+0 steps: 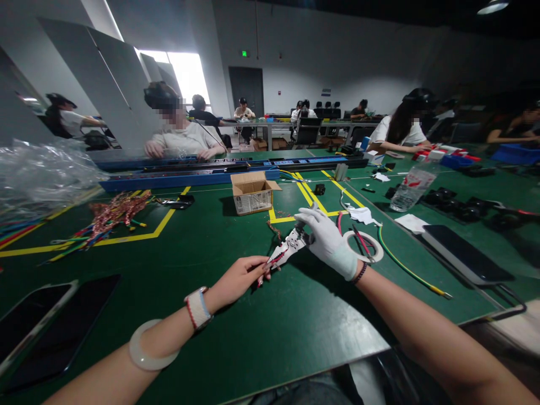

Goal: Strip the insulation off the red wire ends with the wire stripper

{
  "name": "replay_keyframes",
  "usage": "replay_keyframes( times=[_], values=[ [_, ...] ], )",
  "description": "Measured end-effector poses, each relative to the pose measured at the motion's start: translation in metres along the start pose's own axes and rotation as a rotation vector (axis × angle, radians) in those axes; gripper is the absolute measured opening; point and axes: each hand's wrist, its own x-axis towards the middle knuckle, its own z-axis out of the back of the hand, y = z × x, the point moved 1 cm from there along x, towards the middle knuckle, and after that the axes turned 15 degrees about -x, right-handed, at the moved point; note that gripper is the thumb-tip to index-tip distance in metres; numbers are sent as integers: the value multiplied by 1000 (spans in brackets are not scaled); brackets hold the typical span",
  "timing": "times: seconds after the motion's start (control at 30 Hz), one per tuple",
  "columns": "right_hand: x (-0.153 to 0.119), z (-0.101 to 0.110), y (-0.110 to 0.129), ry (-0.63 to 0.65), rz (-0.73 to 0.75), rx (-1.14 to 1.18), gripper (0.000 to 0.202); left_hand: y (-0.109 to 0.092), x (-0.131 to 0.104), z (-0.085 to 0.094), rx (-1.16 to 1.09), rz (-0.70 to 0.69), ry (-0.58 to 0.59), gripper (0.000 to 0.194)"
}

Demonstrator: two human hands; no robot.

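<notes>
Steel pliers, stiff-looking, probably best taken by the handles, sit clasped in my gloved right hand, nearer me than the cardboard box; my left hand pinches bendy-looking red wire.

Open cardboard box on green table, clear plastic bottle, grey door, lit green sign
</notes>
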Motion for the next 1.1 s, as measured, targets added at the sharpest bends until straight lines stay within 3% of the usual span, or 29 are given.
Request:
replay_keyframes(
  times=[0.27, 0.5, 0.7, 0.93, 1.1],
  values=[
    [1, 5, 3, 44, -62, -48, 41, -1, 0, 1, 2, -11, -8, 35],
    [-1, 1, 3, 26, -2, -1, 58, -1, -1, 0, -5, 3, -13, 31],
    [1, 11, 8, 77, -106, -99, 33, -1, -1, 0, -37, -31, -2, 35],
    [-1, 4, 6, 17, -22, -8, 56, -1, -2, -2, -135, 22, -17, 38],
    [-1, 12, 11, 89, -118, -46, 33, -2, -2, -2, -186, 0, 32, 37]
  ],
)
